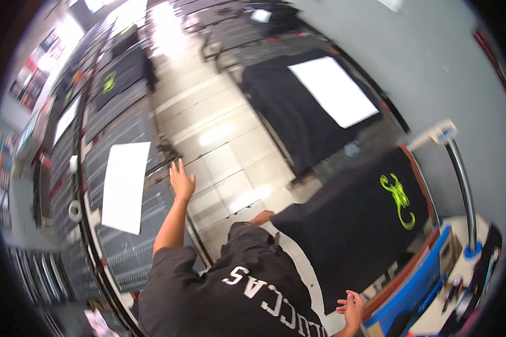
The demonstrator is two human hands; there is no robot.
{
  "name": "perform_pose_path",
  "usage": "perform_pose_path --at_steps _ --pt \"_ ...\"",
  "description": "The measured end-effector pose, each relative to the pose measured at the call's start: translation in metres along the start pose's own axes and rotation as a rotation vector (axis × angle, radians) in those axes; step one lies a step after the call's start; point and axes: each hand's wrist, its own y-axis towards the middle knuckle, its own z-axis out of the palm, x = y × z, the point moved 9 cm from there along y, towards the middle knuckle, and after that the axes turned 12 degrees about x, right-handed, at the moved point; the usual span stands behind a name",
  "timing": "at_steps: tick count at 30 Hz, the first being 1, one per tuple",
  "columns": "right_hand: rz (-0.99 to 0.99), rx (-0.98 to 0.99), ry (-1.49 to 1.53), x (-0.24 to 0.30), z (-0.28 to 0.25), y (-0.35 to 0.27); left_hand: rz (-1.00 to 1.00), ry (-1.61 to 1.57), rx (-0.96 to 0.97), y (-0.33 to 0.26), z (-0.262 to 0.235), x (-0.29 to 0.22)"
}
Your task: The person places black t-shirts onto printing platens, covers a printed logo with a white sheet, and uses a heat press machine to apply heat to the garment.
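The black T-shirt [343, 236] with a lime-green print [399, 199] lies flat on a board to my right, its hem toward me. My right hand [351, 306] is at that near hem, fingers [341, 307] loosely curled and a little apart. I cannot tell whether they pinch the cloth or only rest against it. My left hand [181, 180] is stretched out well away from the shirt, palm down on the edge of the dark gridded table [129, 253], fingers straight and close together. Just beside it lies a white sheet [123, 185], with a tape roll [75, 210] further left. A pale tiled floor [219, 135] runs between the tables. A blue tray [421, 281] and a metal pole [461, 185] stand right of the shirt.
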Motion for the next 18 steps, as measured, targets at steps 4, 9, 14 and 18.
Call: perform_pose_path --at_steps 4,9,14,18 --pt "-0.079 0.100 -0.254 0.086 0.037 0.028 -0.532 0.073 -0.062 0.014 -0.052 0.125" --pt "-0.207 0.220 -0.460 0.172 0.077 0.047 -0.797 0.105 0.084 0.011 -0.042 0.227" --pt "-0.251 0.254 -0.530 0.229 0.099 0.041 -0.504 0.324 0.168 0.042 -0.016 0.270" --pt "-0.271 0.168 -0.551 0.216 0.078 0.031 -0.292 0.118 -0.055 0.086 -0.036 0.222"
